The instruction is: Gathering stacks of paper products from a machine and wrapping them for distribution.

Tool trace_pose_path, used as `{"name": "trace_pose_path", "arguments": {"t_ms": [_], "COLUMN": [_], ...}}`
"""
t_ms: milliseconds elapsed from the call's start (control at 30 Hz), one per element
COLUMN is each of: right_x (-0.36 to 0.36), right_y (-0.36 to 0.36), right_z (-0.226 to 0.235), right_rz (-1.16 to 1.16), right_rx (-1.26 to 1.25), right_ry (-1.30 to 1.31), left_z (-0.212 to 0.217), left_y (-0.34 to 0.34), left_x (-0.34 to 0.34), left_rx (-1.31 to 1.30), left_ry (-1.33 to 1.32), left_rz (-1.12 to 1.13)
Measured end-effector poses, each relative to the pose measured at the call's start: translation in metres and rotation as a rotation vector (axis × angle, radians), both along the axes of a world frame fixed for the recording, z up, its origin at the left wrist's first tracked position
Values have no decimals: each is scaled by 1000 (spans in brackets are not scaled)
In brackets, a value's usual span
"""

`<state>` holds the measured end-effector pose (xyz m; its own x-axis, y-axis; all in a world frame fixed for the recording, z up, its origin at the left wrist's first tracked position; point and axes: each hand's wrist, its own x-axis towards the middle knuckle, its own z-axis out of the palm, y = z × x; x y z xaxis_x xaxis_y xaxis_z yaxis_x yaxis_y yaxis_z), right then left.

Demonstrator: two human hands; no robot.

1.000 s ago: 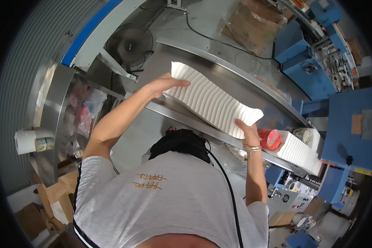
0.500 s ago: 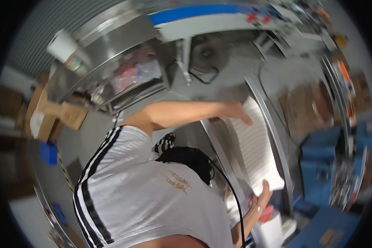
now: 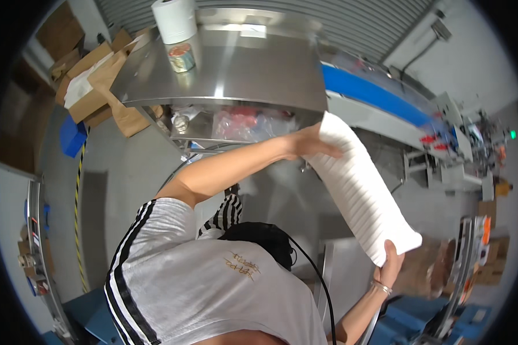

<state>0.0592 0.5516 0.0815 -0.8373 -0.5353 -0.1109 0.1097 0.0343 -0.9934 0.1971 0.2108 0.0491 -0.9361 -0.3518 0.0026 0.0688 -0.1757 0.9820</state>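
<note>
One head-worn fisheye view only — it looks steeply down along the person's own body, close to the white shirt [image 3: 213, 287], with the forearms rising from the lower edge. The steel table [image 3: 242, 63] and floor bend near the rim — farther away.
</note>
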Motion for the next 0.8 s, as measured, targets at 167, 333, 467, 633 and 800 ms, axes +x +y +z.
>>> {"name": "trace_pose_path", "arguments": {"t_ms": [167, 333, 467, 633, 800], "right_x": [-23, -39, -21, -24, -34], "right_y": [-195, -386, -487, -522, -515], "right_z": [-23, -57, -79, -78, -74], "right_rz": [218, 566, 737, 772, 863], "right_rx": [47, -13, 4, 159, 137], "right_ry": [-111, -231, -316, -432, -313], "left_z": [-12, -15, -56, -21, -24], "left_y": [-143, -245, -321, -337, -341], "left_x": [67, 118, 158, 170, 193], "left_rx": [70, 80, 73, 17, -326], "left_ry": [-174, -351, -444, -460, -1035], "left_rz": [213, 551, 702, 671, 746]}}
